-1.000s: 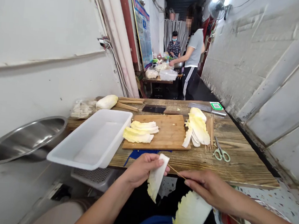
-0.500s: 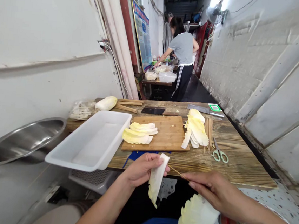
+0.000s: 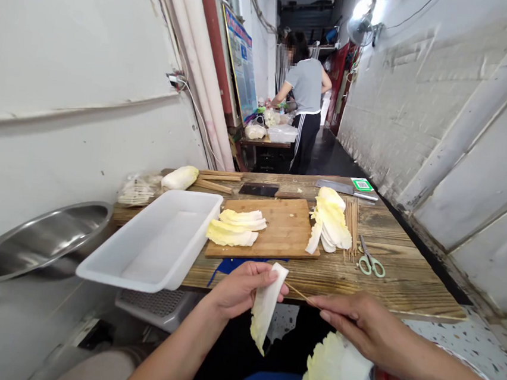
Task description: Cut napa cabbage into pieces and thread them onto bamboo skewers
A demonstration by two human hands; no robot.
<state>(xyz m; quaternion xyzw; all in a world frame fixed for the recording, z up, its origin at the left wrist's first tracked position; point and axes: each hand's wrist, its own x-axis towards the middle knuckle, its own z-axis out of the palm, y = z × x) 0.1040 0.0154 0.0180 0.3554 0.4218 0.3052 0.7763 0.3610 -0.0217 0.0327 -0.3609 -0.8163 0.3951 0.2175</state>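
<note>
My left hand [image 3: 244,287] pinches a narrow strip of napa cabbage leaf [image 3: 266,310] by its white end, the yellow frilled end hanging down. A thin bamboo skewer [image 3: 300,292] runs from that white end to my right hand [image 3: 357,322], whose fingers are closed on it. Whether the tip has gone into the leaf is hidden by the left fingers. A larger cabbage leaf piece [image 3: 334,374] hangs below my right hand; what supports it is hidden. Ahead, cut leaf strips [image 3: 236,227] lie on the left part of a wooden cutting board [image 3: 283,229].
A white plastic tub [image 3: 150,240] stands left of the board, beside a steel basin [image 3: 42,241]. More leaves [image 3: 331,218], skewers [image 3: 351,226], green-handled scissors [image 3: 370,261] and a cleaver [image 3: 337,187] lie on the right. A person [image 3: 305,93] stands at a back table.
My hands and the leaf strip have hardly moved, the skewer still between them. The person at the back has shifted slightly and drawn the reaching arm in.
</note>
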